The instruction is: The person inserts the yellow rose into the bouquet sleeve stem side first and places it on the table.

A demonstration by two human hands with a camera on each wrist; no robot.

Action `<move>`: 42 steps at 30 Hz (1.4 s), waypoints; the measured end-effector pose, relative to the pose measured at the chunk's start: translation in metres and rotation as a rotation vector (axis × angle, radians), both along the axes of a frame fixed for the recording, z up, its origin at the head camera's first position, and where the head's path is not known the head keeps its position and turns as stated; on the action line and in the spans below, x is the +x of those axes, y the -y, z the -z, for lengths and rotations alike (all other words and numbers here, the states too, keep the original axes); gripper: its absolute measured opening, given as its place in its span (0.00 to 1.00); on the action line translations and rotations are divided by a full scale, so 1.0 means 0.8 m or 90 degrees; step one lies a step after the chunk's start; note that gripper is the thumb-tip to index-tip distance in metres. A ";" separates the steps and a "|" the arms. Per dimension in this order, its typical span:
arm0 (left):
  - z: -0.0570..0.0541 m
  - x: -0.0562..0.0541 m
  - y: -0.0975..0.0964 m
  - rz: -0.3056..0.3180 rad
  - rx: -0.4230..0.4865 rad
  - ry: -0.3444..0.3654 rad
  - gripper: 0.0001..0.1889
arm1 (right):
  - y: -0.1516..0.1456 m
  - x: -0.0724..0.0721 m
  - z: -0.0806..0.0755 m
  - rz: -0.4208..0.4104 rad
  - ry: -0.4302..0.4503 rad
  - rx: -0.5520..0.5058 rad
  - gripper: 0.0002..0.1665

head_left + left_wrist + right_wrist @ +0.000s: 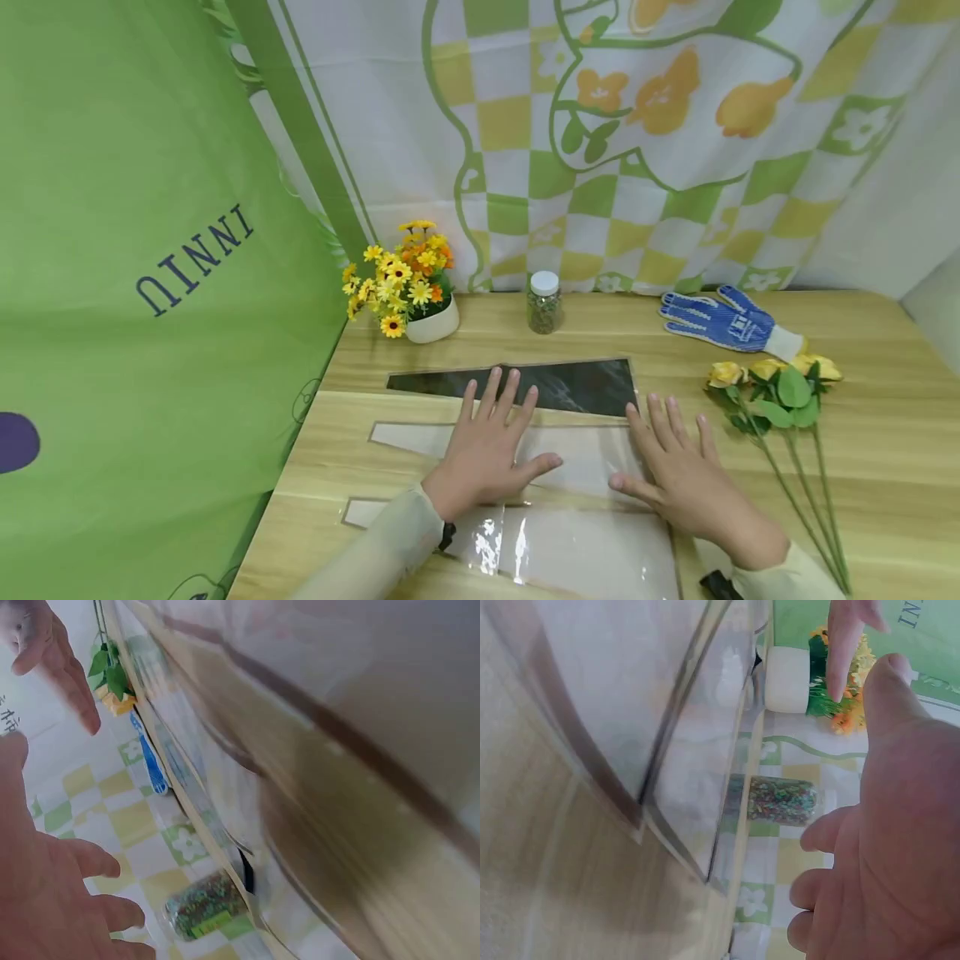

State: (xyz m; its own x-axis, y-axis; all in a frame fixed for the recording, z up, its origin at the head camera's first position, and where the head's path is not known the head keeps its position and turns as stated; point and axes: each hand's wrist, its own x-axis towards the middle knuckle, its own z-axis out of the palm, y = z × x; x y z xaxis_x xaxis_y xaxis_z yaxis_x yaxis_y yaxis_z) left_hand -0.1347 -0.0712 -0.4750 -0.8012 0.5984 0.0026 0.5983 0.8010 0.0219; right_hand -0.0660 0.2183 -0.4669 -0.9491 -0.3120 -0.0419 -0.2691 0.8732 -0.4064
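Note:
My left hand (486,454) is spread, palm down, over the middle of three flat tapered sheets, its fingertips overlapping the black one in the head view. My right hand (682,483) is likewise spread above the sheets' right ends. Both wrist views show a gap between palm and table, and neither hand holds anything. The black sheet (588,387) lies farthest back. A white sheet (577,450) lies in the middle, and a larger glossy white sheet (600,550) is nearest me. Each has a brownish border. My hands and left sleeve partly cover them.
Three yellow roses (795,396) with long stems lie on the right. Behind them is a blue-and-white work glove (723,321). A lidded jar (543,307) and a white pot (435,323) of yellow flowers (401,275) stand along the back, before a patterned curtain (510,125).

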 end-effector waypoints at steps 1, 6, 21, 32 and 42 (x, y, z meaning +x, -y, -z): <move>-0.001 -0.003 -0.004 0.003 0.006 0.006 0.51 | -0.001 -0.001 -0.002 0.000 0.002 -0.007 0.57; -0.007 -0.024 -0.030 0.016 0.002 0.037 0.48 | -0.009 -0.004 -0.014 0.005 -0.003 -0.030 0.56; -0.003 -0.113 -0.132 0.083 -0.080 0.075 0.40 | -0.010 0.004 -0.020 -0.019 -0.017 -0.023 0.53; 0.011 -0.118 -0.149 0.102 -0.088 0.077 0.33 | -0.034 0.013 -0.015 0.014 -0.024 -0.039 0.51; 0.017 -0.117 -0.158 0.118 -0.085 0.039 0.22 | -0.041 0.008 -0.018 0.033 -0.009 -0.123 0.46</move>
